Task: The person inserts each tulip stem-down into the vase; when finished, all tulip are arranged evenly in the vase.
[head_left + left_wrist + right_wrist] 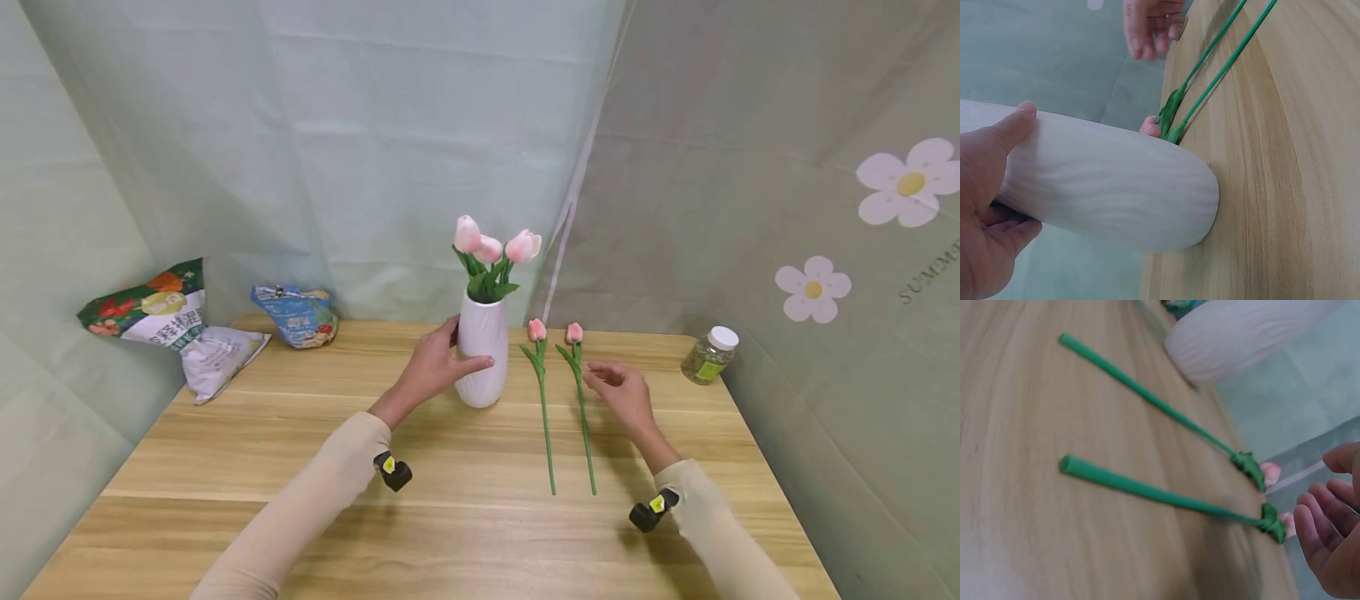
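A white ribbed vase (482,354) stands upright on the wooden table, holding several pink tulips (491,246) with green leaves. My left hand (435,362) grips the vase from its left side, the thumb across the front and the fingers round the back. In the left wrist view the vase (1116,181) fills the middle, its base on the wood. To its right, two single tulips (546,417) (584,417) lie side by side, blooms toward the back. My right hand (624,392) hovers beside the right-hand tulip's leaves, fingers loosely bent and holding nothing.
At the back left lean a green-and-white bag (161,321) and a blue bag (300,315). A jar with a white lid (710,354) stands near the table's right edge. Cloth curtains (360,150) enclose the back and sides of the table (465,533).
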A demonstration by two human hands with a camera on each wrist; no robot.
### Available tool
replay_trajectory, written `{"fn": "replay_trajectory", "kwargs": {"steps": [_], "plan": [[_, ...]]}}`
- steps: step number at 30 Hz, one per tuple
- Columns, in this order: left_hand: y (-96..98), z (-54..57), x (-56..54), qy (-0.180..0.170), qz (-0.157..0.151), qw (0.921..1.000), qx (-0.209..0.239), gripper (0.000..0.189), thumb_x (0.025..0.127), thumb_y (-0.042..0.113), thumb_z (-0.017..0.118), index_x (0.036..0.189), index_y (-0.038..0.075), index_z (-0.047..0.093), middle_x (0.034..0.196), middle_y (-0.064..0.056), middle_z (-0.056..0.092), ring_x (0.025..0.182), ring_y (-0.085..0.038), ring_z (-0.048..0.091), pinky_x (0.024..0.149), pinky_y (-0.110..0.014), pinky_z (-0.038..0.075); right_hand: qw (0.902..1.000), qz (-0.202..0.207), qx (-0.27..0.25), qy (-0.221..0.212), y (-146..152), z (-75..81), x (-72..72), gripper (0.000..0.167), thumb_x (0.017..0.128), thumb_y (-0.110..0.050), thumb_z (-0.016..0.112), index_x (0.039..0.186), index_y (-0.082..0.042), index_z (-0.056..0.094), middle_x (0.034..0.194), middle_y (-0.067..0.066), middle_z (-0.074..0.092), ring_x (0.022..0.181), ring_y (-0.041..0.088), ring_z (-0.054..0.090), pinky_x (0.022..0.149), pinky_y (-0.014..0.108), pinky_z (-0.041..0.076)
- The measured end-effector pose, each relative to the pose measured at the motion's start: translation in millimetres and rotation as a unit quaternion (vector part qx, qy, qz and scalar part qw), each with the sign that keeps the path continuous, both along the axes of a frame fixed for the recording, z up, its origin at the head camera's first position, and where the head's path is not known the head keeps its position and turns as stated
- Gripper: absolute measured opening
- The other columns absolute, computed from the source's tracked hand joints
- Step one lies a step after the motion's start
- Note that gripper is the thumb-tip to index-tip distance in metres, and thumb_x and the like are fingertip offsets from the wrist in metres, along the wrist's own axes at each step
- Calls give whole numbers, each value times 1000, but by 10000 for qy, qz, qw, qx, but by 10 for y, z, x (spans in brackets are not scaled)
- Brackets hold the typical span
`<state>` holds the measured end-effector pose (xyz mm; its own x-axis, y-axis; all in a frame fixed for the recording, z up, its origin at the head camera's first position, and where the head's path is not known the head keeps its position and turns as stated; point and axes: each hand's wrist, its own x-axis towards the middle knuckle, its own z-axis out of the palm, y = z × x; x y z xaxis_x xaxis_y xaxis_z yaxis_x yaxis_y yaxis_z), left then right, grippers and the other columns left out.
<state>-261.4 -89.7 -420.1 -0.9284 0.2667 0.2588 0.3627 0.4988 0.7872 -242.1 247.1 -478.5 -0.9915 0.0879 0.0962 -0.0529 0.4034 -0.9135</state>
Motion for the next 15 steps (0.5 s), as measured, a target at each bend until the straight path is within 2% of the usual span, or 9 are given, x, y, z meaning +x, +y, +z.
{"fn": "replay_trajectory", "kwargs": {"steps": [4,8,15], "plan": [[-4,-8,-5,28,-8,10000,-17,89,83,40,86,149,0,43,142,-20,58,130,-33,59,106,-52,51,9993,-162,310,-125,20,-75,-17,34,95,-24,75,121,-1,73,106,14,75,87,15,70,71,23,57],[-9,-14,-9,21,-17,10000,11,88,83,40,86,149,0,44,142,-20,58,130,-33,58,106,-52,50,9986,-229,371,-311,36,-143,-35,34,94,-23,75,121,-2,73,107,16,75,90,25,72,68,21,55],[-14,-17,-14,58,-56,10000,41,88,83,40,86,149,-1,44,141,-21,58,130,-34,59,106,-52,51,9965,-182,676,-452,54,-246,-69,32,93,-23,76,117,-3,74,106,15,76,89,20,72,68,22,56]]}}
